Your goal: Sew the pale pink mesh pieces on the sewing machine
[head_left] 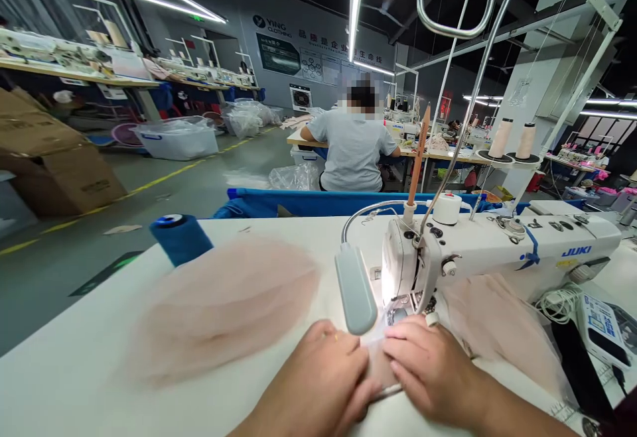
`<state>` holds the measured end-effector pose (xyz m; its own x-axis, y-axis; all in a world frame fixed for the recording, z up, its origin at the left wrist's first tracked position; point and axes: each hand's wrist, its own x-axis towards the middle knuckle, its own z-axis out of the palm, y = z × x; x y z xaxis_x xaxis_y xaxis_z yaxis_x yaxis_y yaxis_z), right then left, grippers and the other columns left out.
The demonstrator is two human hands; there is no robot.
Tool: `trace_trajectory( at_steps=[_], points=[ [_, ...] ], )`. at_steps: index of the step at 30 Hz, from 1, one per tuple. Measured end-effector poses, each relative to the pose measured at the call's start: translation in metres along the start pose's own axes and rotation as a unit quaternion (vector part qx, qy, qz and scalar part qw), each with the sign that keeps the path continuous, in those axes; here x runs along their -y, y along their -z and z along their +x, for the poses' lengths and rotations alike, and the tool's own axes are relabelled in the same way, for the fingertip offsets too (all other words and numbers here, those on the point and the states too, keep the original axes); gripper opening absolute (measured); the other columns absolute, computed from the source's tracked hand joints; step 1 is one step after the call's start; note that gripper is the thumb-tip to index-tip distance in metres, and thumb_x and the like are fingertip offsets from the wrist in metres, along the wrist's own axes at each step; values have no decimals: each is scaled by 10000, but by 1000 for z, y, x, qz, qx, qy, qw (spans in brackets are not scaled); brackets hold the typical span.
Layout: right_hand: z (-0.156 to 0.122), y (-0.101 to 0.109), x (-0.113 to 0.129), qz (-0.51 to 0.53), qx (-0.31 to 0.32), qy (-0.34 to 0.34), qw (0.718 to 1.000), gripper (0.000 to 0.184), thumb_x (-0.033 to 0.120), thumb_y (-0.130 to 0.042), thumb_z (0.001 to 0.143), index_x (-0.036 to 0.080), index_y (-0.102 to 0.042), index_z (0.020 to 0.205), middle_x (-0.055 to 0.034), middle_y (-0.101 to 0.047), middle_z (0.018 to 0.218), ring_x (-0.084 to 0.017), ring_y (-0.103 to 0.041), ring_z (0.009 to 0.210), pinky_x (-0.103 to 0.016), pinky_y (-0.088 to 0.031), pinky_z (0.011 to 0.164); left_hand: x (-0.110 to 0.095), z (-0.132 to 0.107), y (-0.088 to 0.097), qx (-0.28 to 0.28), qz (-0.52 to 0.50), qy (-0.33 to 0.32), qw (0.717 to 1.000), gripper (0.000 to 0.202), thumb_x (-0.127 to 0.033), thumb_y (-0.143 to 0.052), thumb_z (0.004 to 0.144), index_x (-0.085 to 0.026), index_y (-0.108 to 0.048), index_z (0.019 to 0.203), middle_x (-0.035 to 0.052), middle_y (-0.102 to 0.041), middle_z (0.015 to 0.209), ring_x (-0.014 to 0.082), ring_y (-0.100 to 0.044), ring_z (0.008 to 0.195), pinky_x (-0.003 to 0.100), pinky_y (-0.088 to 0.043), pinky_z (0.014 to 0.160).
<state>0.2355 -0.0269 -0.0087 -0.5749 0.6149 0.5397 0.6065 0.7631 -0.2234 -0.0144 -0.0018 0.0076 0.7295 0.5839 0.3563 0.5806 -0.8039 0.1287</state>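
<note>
A white sewing machine [517, 245] marked JUKI stands on the white table. Just in front of its lit needle area, my left hand [333, 374] is curled with its fingertips on a piece of sheer pink fabric [382, 365]. My right hand [432, 367] closes on the same fabric from the other side, close to the presser foot. More of the pink fabric [497, 324] lies under the machine arm at the right. On the left part of the table, a loose, blurred pile of sheer pink fabric [233, 311] is spread out. The fingertips are partly hidden.
A grey lamp head [355, 290] hangs left of the needle. A blue thread cone [182, 239] sits at the table's left edge. Pale thread cones [500, 138] and a metal thread guide [485, 69] rise behind the machine. Ahead, a person [354, 148] sits facing away.
</note>
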Motion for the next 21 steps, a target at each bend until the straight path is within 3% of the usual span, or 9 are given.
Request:
trace_trajectory(
  at_steps=[2,4,7,11,16,19,21],
  points=[
    [3,-5,5,19,-2,43,999,289,179,-636,1037,215,-665,1322,-97,-776,1373,-269,-700,1258,-378,-563,1004,-7,-3,11,46,-66,-1,997,275,-273,-551,1059,-269,-682,817,-5,-783,790,225,-681,637,348,-442,633],
    [4,-14,6,24,0,91,996,290,174,-668,994,222,-665,1280,-66,-810,1297,-248,-725,1185,-376,-555,990,-4,-3,17,39,-84,50,994,291,-259,-476,1065,-262,-659,839,8,-771,807,225,-677,669,341,-420,620],
    [-2,-27,1,12,-17,146,989,275,150,-695,924,221,-668,1188,-35,-832,1156,-211,-739,989,-377,-549,940,13,-2,17,11,-34,151,988,198,-300,-499,998,-238,-652,888,77,-736,920,291,-678,834,385,-482,740],
    [-13,-34,-3,-6,-42,175,984,135,149,-718,965,230,-651,1049,6,-804,1008,-166,-710,910,-329,-514,811,32,-5,11,51,-4,223,973,180,-353,-568,941,-217,-669,1004,134,-707,1097,370,-662,1015,507,-518,908],
    [-19,-27,2,-27,-14,188,982,245,175,-740,1012,242,-561,859,45,-656,781,-139,-587,716,-315,-457,715,32,-9,4,14,-4,203,979,190,-232,-471,972,-226,-649,908,96,-709,975,311,-685,866,433,-525,806],
    [-18,-19,4,55,17,197,979,248,254,-729,1065,255,-575,871,58,-612,729,-136,-562,668,-319,-469,730,24,-7,-1,-37,-20,160,986,243,-214,-453,1027,-243,-605,840,43,-681,850,251,-652,738,355,-484,699],
    [-17,-12,5,130,19,168,977,198,317,-717,1091,268,-598,940,58,-651,768,-135,-606,692,-309,-488,751,17,-5,-7,-78,-30,118,989,256,-202,-449,1042,-249,-574,823,26,-659,804,234,-629,706,335,-463,668]
  ],
)
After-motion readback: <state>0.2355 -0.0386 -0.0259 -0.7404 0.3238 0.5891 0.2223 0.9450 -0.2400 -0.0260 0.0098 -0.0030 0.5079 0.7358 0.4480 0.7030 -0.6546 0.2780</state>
